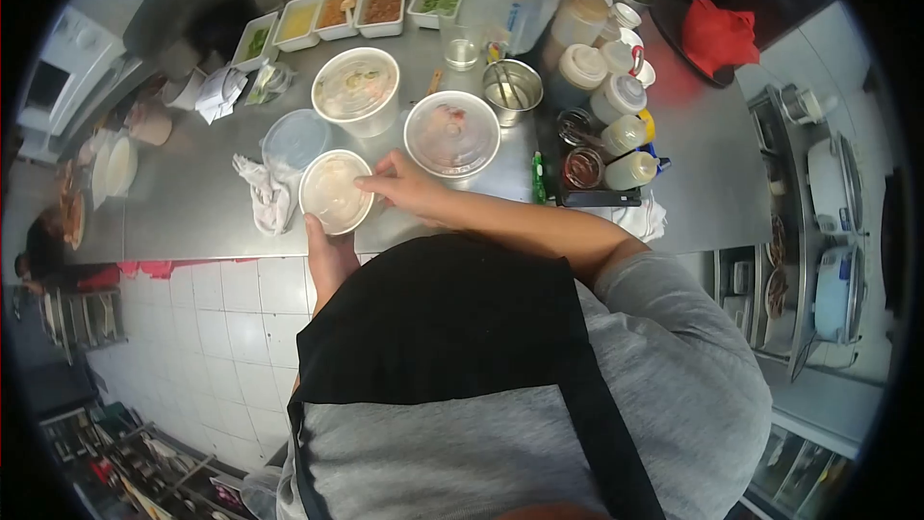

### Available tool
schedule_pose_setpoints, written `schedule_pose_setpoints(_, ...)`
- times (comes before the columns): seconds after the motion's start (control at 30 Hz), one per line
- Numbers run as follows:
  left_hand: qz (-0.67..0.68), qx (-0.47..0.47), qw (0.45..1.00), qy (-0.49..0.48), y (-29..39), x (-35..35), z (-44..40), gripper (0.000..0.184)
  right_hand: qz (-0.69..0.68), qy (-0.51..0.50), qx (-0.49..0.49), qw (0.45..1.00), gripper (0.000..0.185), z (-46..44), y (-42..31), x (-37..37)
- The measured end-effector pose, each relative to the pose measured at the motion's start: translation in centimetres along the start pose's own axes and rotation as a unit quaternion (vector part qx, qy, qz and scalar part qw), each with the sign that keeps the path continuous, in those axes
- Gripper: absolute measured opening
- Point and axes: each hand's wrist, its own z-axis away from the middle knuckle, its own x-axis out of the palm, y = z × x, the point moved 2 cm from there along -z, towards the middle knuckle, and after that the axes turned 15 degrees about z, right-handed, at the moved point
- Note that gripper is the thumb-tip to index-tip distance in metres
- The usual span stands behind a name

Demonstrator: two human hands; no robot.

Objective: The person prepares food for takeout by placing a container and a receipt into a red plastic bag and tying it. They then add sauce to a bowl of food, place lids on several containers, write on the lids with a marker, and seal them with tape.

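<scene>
Near the front edge of the steel counter is a small white takeout bowl (332, 195), pale inside, perhaps under a clear lid. My left hand (330, 255) grips its lower side, thumb along the rim. With finger and thumb closed, my right hand (409, 183) pinches the bowl's right rim. Just beyond stand a larger white tub (356, 87) and a round container (452, 135), both under clear lids. Next to the small bowl lie a loose clear lid (296, 140) and a crumpled white cloth (263, 195).
Trays of chopped food (382, 8) line the back. On the right, a black caddy (597, 198) holds sauce bottles (630, 135), with a metal pot (512, 91) beside it. A green marker (538, 178) lies near the caddy. A red cloth (717, 36) sits far right.
</scene>
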Motion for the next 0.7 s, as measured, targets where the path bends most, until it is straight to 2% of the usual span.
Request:
schedule_pose_setpoints(0.03, 0.006, -0.010, 1.000, -0.012, 0.3, 0.6, 0.0, 0.061, -0.073, -0.010, 0.011, 0.997, 0.055, 0.5, -0.7, -0.4)
schedule_pose_setpoints(0.13, -0.001, -0.031, 0.999, -0.035, 1.2, 2.3, 0.5, 0.059, -0.157, -0.026, 0.019, 0.987, 0.074, 1.3, -1.2, -1.5)
schedule_pose_setpoints(0.2, -0.030, -0.030, 0.997, -0.068, 1.8, 2.6, 0.3, 0.058, -0.095, -0.070, -0.006, 0.993, 0.081, 2.4, -1.4, -2.7)
schedule_pose_setpoints(0.23, 0.000, -0.035, 0.999, -0.033, 1.7, 2.1, 0.1, 0.059, -0.059, -0.093, -0.020, 0.994, 0.084, 2.8, -1.7, -3.6)
schedule_pose_setpoints(0.27, -0.008, -0.024, 1.000, -0.008, 1.5, 1.5, -0.2, 0.060, 0.037, -0.071, -0.073, 0.994, 0.084, 3.3, -2.0, -4.6)
schedule_pose_setpoints(0.33, -0.027, -0.005, 0.999, 0.041, 0.7, -0.1, -1.1, 0.061, 0.222, -0.024, -0.173, 0.959, 0.083, 4.7, -2.5, -6.6)
schedule_pose_setpoints(0.4, -0.087, 0.015, 0.988, 0.124, -0.5, -1.8, -2.2, 0.061, 0.250, -0.085, -0.166, 0.950, 0.061, 9.8, -8.1, -10.9)
schedule_pose_setpoints(0.43, -0.114, 0.026, 0.979, 0.166, -1.0, -2.6, -2.7, 0.062, 0.202, -0.056, -0.182, 0.961, 0.052, 11.4, -8.9, -13.1)
schedule_pose_setpoints(0.47, -0.272, 0.075, 0.948, 0.147, -0.8, -3.8, -3.1, 0.062, 0.155, -0.028, -0.199, 0.967, 0.044, 12.8, -9.6, -15.3)
schedule_pose_setpoints(0.5, -0.422, 0.123, 0.890, 0.125, -0.2, -5.4, -3.5, 0.063, 0.184, 0.046, -0.200, 0.961, 0.038, 14.6, -11.0, -17.3)
schedule_pose_setpoints(0.53, -0.559, 0.167, 0.806, 0.101, 0.2, -6.2, -3.8, 0.063, 0.211, 0.118, -0.199, 0.950, 0.032, 16.3, -12.6, -19.3)
schedule_pose_setpoints(0.57, -0.571, 0.259, 0.777, 0.060, 0.8, -5.8, -4.0, 0.070, 0.241, 0.192, -0.221, 0.925, 0.027, 17.7, -13.7, -21.3)
schedule_pose_setpoints(0.67, -0.667, 0.246, 0.697, -0.088, 4.6, 3.1, -2.2, 0.080, 0.292, 0.365, -0.252, 0.847, 0.021, 21.4, -16.9, -25.4)
schedule_pose_setpoints(0.7, -0.705, 0.256, 0.651, -0.117, 5.0, 4.9, -2.3, 0.083, 0.297, 0.390, -0.266, 0.830, 0.021, 22.3, -17.8, -26.5)
